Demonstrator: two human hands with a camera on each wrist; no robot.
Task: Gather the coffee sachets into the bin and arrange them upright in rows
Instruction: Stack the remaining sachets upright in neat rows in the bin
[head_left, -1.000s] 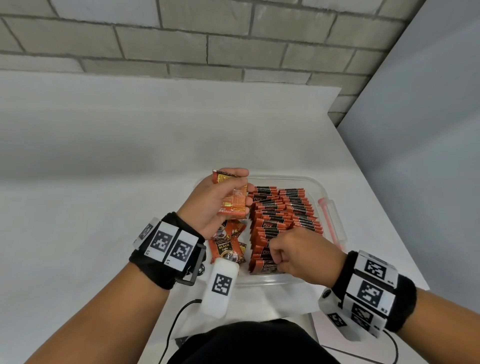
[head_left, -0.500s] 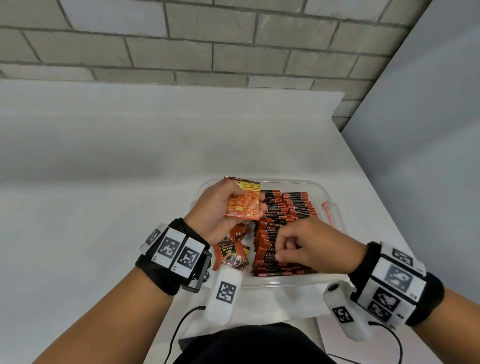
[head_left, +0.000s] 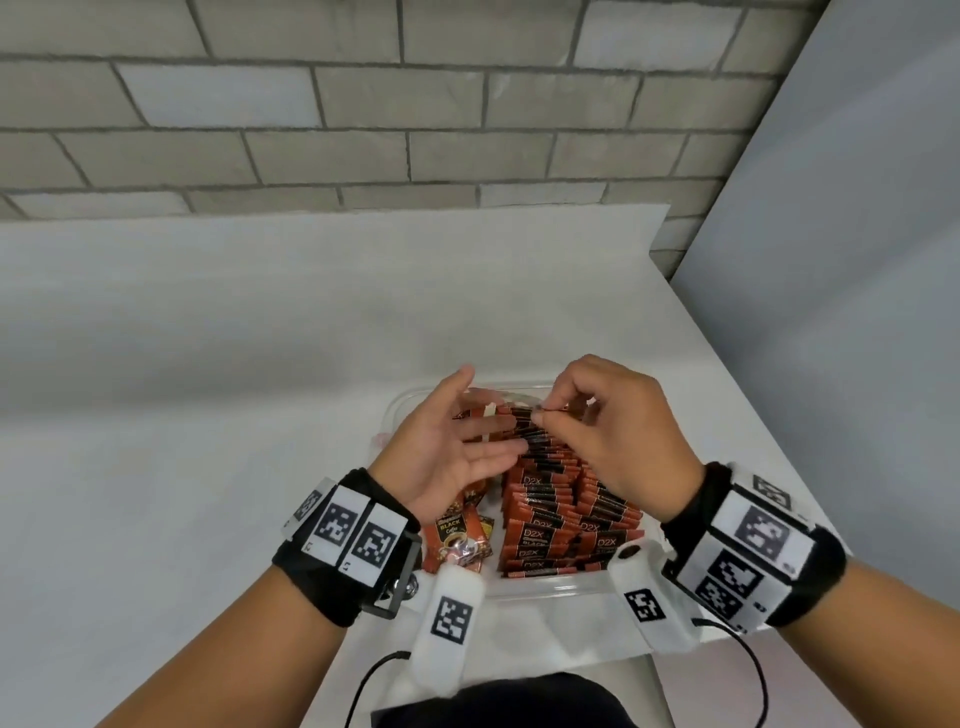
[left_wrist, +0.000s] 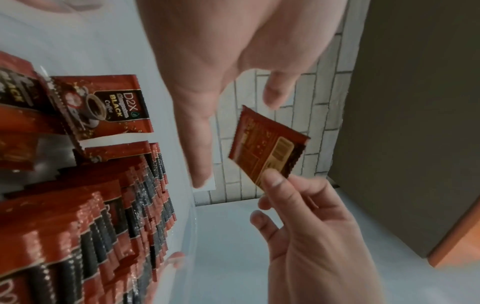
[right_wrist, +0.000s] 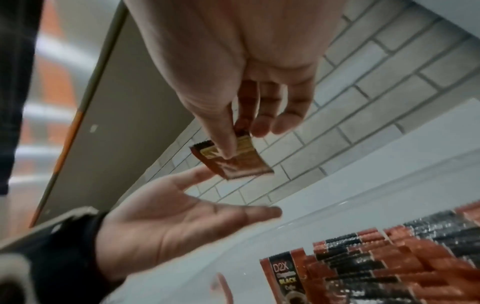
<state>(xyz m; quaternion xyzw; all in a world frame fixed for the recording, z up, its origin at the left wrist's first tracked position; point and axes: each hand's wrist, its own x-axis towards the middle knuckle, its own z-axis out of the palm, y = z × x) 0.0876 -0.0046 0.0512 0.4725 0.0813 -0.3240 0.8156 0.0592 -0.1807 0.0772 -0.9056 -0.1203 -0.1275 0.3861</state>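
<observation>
A clear plastic bin (head_left: 550, 590) on the white table holds rows of upright red-and-black coffee sachets (head_left: 561, 514). A few loose sachets (head_left: 457, 540) lean in its left part. Over the bin's far end, my right hand (head_left: 545, 413) pinches one sachet (left_wrist: 270, 144) between thumb and forefinger; in the right wrist view this sachet (right_wrist: 241, 164) hangs in the air above the rows. My left hand (head_left: 457, 441) is beside it, palm turned toward the right hand, fingers straight and holding nothing. The rows (left_wrist: 103, 226) fill the bin's right side.
A grey brick wall (head_left: 415, 104) stands behind the white table (head_left: 182, 415). A grey panel (head_left: 831, 312) runs along the table's right edge. A black cable (head_left: 374, 675) lies at the near edge by my body.
The sachet that my left hand held is now pinched by my right hand. My left hand has opened. Both hands have moved to the bin's far end.
</observation>
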